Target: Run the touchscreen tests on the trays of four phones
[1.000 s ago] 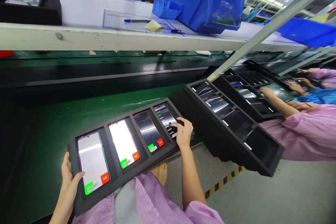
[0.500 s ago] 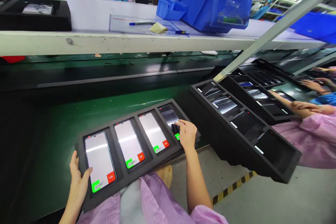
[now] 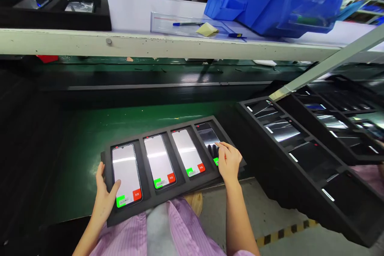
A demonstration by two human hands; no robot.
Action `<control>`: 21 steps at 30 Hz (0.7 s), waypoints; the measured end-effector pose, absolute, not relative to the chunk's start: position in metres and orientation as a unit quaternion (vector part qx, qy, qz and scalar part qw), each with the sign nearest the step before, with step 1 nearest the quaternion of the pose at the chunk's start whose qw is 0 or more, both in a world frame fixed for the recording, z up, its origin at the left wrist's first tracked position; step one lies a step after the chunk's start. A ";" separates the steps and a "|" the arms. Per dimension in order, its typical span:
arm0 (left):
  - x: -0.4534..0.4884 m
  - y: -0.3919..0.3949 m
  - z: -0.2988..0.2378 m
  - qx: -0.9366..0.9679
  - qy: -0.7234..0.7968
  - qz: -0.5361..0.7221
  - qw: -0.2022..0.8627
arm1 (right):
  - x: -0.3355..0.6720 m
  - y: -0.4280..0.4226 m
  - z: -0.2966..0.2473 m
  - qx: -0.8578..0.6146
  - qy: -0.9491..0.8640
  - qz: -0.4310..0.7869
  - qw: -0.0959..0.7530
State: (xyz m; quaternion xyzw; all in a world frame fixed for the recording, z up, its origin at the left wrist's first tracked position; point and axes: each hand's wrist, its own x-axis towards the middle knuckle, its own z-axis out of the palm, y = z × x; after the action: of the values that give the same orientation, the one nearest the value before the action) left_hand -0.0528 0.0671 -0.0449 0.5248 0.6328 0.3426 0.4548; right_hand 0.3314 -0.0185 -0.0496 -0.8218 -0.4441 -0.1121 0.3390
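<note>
A black foam tray (image 3: 168,194) lies across my lap and holds several phones side by side. My left hand (image 3: 104,199) grips the tray's left edge, its thumb resting on the leftmost phone (image 3: 126,175) near the green button. My right hand (image 3: 229,161) lies on the rightmost phone (image 3: 208,135), fingers bent and pressing on the lower part of its screen. The two middle phones (image 3: 159,161) (image 3: 187,157) show white screens with green and red buttons.
A green conveyor belt (image 3: 90,128) runs ahead of the tray. Longer black trays (image 3: 303,168) with dark phones sit to the right. Above, a white shelf (image 3: 129,16) carries blue bins (image 3: 267,0), a pen, a yellow note and another black tray (image 3: 54,12).
The view has swung left, so the co-worker's arms on the right have left the picture. The third phone's screen turned white, and my right hand stays on the rightmost phone.
</note>
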 end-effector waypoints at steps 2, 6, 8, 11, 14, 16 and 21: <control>-0.057 0.060 -0.047 0.532 0.621 0.343 0.462 | 0.325 -0.026 -0.050 -0.820 -0.443 -0.114 0.345; -0.064 0.044 -0.048 0.545 0.587 0.353 0.483 | 0.307 -0.049 -0.049 -0.809 -0.468 -0.101 0.340; -0.065 0.041 -0.048 0.552 0.581 0.352 0.483 | 0.300 -0.058 -0.050 -0.807 -0.471 -0.116 0.336; -0.068 0.041 -0.050 0.562 0.584 0.340 0.476 | 0.298 -0.064 -0.052 -0.826 -0.435 -0.168 0.317; -0.070 0.044 -0.055 0.562 0.585 0.334 0.480 | 0.300 -0.064 -0.053 -0.851 -0.420 -0.179 0.258; -0.071 0.045 -0.056 0.557 0.585 0.336 0.484 | 0.298 -0.063 -0.053 -0.855 -0.417 -0.192 0.241; -0.068 0.044 -0.049 0.543 0.584 0.330 0.505 | 0.270 -0.058 -0.047 -0.780 -0.535 -0.180 0.271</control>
State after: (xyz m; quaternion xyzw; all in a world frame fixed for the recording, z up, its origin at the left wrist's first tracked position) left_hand -0.0678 0.0437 -0.0486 0.5426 0.5839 0.3304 0.5055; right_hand 0.2701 -0.0582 -0.0474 -0.7796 -0.5354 -0.1797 0.2707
